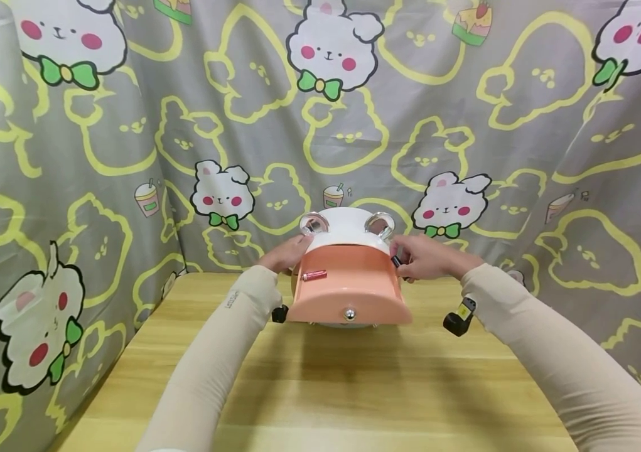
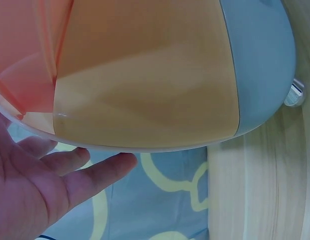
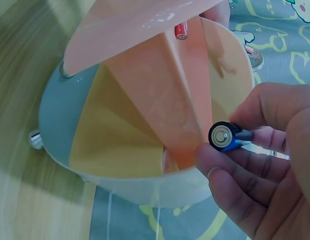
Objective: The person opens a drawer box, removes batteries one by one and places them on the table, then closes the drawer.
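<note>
A drum-shaped storage box with round silver ears point(image 1: 379, 225) stands on the table, its orange drawer point(image 1: 348, 294) pulled out towards me. A small red battery point(image 1: 314, 275) lies in that drawer; its end also shows in the right wrist view. My left hand point(image 1: 289, 252) rests against the box's left side near the back, and in the left wrist view its extended fingers point(image 2: 102, 175) touch the rim. At the drawer's right edge, my right hand point(image 1: 430, 254) pinches a blue and black battery point(image 3: 222, 136) between thumb and fingers, one flat end facing the right wrist camera.
The box sits on a light wooden table point(image 1: 348, 389), with a grey patterned curtain point(image 1: 275, 138) behind and at the sides. A round silver knob point(image 1: 350, 314) sits on the drawer front. Small metal feet point(image 3: 36, 139) stick out from the box's base.
</note>
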Motion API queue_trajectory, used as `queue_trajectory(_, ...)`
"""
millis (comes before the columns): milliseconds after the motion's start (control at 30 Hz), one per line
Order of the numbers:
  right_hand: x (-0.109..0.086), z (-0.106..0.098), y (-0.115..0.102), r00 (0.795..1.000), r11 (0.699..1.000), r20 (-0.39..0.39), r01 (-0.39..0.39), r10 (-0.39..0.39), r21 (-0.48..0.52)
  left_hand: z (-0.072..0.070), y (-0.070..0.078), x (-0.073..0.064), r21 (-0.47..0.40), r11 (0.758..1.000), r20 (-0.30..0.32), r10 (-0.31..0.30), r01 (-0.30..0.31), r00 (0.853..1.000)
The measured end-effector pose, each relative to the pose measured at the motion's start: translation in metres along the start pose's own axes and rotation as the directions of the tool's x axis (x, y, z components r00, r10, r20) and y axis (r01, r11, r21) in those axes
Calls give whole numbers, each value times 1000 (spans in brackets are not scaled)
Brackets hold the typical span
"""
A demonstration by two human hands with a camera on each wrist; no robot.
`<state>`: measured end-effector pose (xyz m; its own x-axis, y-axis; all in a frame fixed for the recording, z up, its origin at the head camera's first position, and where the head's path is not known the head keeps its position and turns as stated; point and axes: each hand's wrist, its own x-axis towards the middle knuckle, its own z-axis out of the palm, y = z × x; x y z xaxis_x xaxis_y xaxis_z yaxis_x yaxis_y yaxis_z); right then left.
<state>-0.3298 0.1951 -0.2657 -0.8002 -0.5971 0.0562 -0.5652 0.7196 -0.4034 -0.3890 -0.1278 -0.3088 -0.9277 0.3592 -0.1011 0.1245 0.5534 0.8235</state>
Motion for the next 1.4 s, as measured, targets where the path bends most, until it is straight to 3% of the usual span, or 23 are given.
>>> queue_trajectory(233,-8,4,12,999,999,2,-53,53,3,-1,0,-2,22,1000,-22,-4,4,1000)
queue_trajectory(600,-16,15,31,998,998,-25,-63,63,29,-1,-1,-1,25,1000,-23,-2,3,1000)
queue_trajectory(833,-21,25,46,993,987,-8,-120,122,108,-1,1,-1,8,1000,-9,-6,6,1000)
queue_trajectory(1400,-28,47,71,986,978,-55,-146,155,152,-2,2,-1,14,1000,-6,-10,10,1000)
